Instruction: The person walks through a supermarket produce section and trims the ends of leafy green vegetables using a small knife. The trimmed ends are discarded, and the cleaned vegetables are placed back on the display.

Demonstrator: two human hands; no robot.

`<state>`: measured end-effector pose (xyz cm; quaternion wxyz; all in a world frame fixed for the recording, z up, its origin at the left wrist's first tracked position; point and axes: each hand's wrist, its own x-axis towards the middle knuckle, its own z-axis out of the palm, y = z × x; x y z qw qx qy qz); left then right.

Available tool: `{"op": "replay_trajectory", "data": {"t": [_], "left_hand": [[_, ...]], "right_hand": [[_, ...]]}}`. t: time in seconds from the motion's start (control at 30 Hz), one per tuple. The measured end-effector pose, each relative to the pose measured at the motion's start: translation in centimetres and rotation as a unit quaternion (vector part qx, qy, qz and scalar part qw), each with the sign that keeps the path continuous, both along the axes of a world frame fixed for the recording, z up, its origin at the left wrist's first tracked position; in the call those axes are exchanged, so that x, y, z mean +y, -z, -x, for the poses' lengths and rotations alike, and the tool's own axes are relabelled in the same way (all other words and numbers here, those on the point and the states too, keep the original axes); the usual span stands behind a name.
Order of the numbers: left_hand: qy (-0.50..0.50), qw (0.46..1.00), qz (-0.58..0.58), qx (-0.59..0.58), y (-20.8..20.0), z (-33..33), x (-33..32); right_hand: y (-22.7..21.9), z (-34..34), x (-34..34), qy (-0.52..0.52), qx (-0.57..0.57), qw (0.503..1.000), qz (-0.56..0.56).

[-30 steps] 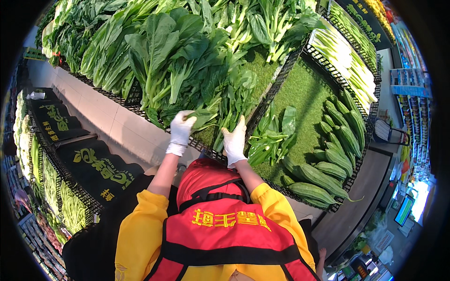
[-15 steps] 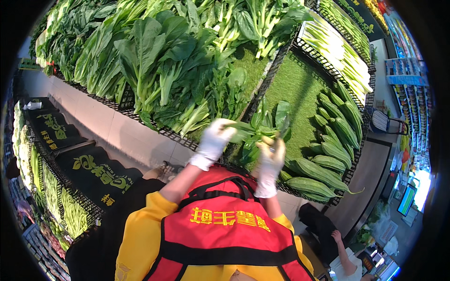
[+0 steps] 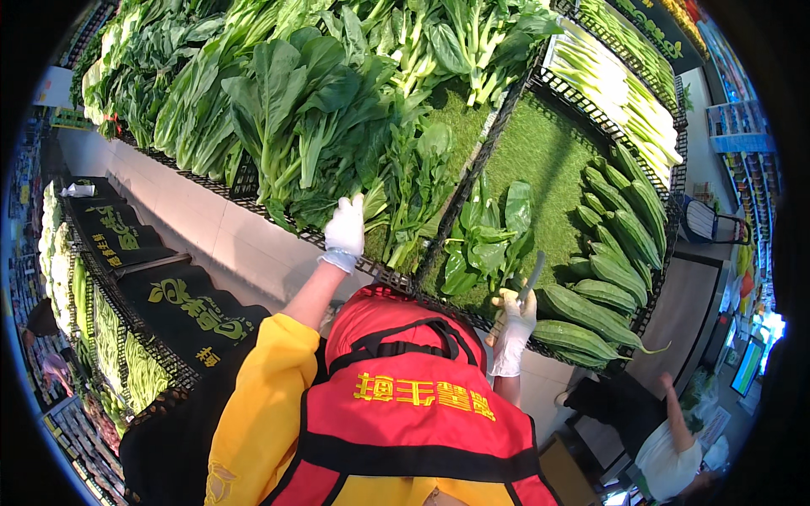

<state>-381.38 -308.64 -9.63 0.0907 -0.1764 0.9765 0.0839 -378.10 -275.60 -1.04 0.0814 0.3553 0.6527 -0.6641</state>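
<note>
My right hand (image 3: 515, 327), in a white glove, is closed round a small knife (image 3: 531, 278); its dark curved blade points up and away, and a tan handle end shows below the fingers. Just beyond it, a small bunch of leafy greens (image 3: 485, 253) lies on the green turf mat. My left hand (image 3: 344, 228), also gloved, is at the front edge of the display, touching pale-stemmed greens (image 3: 375, 202). Its fingers look slightly apart, with the tips partly lost among the leaves. More loose greens (image 3: 413, 190) lie to its right.
A black mesh divider (image 3: 481, 160) splits the turf-lined display. Ridged gourds (image 3: 612, 236) fill the right side, with pale stalks (image 3: 616, 93) behind. Heaped leafy greens (image 3: 278, 118) cover the far left. Another person (image 3: 666, 460) is at the lower right; a second vegetable rack (image 3: 110, 337) stands left.
My left hand has let go of the leafy greens, now lying on the turf, and moved left to the pale-stemmed greens. My right hand has drawn slightly right and nearer with the knife.
</note>
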Motion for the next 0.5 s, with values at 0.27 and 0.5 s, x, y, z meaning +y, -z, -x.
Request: {"op": "replay_trajectory", "data": {"t": [0.27, 0.5], "left_hand": [[-0.084, 0.836, -0.503, -0.203, -5.8, 4.2, -6.5], [-0.195, 0.580, -0.780, -0.128, -14.1, 5.3, -7.2]], "right_hand": [[-0.4, 0.6, -0.7, -0.117, 0.009, 0.993, 0.014], [-2.0, 0.7, -2.5, -0.189, 0.012, 0.980, 0.060]]}}
